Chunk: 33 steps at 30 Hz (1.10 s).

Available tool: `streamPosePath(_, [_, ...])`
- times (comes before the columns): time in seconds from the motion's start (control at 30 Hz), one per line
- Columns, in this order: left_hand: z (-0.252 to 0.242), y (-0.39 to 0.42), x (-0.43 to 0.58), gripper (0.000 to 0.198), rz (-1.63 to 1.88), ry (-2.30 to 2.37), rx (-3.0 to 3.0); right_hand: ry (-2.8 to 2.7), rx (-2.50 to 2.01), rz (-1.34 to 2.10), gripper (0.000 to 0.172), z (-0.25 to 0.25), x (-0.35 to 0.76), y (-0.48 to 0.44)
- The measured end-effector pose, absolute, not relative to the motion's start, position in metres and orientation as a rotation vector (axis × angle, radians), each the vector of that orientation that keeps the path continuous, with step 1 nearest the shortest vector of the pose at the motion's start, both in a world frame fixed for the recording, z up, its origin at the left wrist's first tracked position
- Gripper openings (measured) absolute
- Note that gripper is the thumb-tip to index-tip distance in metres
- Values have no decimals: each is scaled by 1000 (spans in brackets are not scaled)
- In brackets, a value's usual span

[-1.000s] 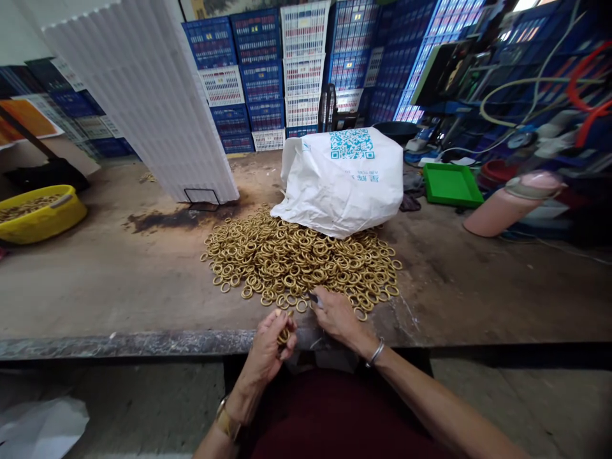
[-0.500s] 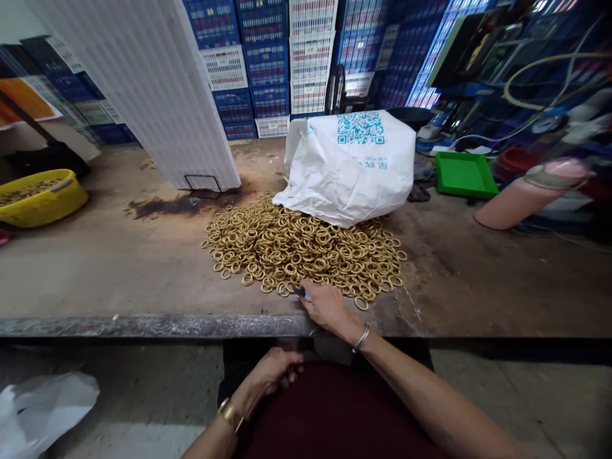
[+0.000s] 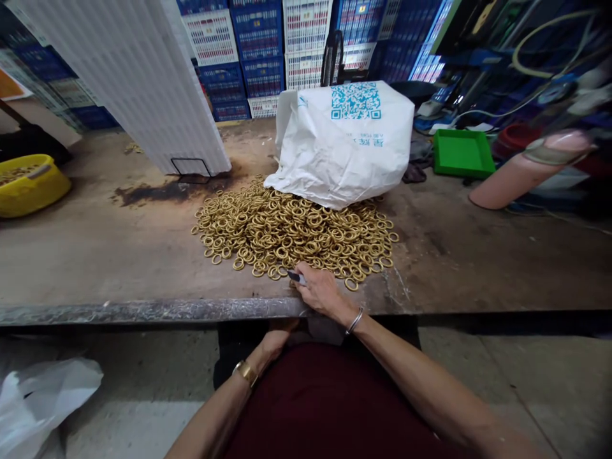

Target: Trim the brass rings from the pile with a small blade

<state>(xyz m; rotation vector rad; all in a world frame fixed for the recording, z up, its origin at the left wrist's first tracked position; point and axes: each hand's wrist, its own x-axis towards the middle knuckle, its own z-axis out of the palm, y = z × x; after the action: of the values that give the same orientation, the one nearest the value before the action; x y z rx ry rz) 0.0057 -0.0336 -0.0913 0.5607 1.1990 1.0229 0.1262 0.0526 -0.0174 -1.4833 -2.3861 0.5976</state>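
Note:
A wide heap of brass rings [image 3: 291,233] lies on the worn workbench [image 3: 119,255], spilling out from a white sack [image 3: 342,140] with a blue QR code. My right hand [image 3: 321,292] rests at the near edge of the heap, fingers closed around a small dark-tipped tool [image 3: 296,276]. My left hand [image 3: 278,335] is below the bench edge in front of my lap, and the edge hides its fingers. A gold watch sits on that wrist, a bangle on the right one.
A white corrugated panel [image 3: 138,83] stands at the back left. A yellow tub [image 3: 29,185] sits far left, a green tray [image 3: 461,153] and a pink cylinder [image 3: 526,169] at right. Blue and white crates are stacked behind. A white plastic bag [image 3: 43,395] lies on the floor.
My left hand, which held rings at the bench edge, has dropped below the edge toward my lap. My right hand stays at the heap with the tool. The view has tilted down.

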Motion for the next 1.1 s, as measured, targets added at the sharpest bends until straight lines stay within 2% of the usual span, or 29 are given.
streamPosePath(0.13, [-47, -55, -1, 17, 631, 1092, 873, -2163, -1358, 801, 9, -19, 136, 50])
streamPosePath(0.17, [-35, -57, -2, 18, 622, 1103, 976, -2113, -1320, 848, 7, -18, 139, 49])
streamPosePath(0.33, [0, -42, 5, 33, 1051, 1338, 876, -1984, -1203, 1000, 5, -13, 147, 41])
streamPosePath(0.43, [-1, -24, 12, 41, 1152, 1328, 812, -1959, -1152, 1030, 8, -11, 148, 37])
streamPosePath(0.57, [-8, -11, 20, 32, 1139, 1233, 751, -1908, -1148, 1061, 10, -9, 148, 34])
streamPosePath(0.8, [-5, -11, 20, 31, 1084, 1265, 824, -1754, -1179, 1279, 12, -8, 148, 37])
streamPosePath(1.1, [-3, -11, 21, 30, 1069, 1075, 676, -1630, -1215, 1433, 13, -13, 145, 42])
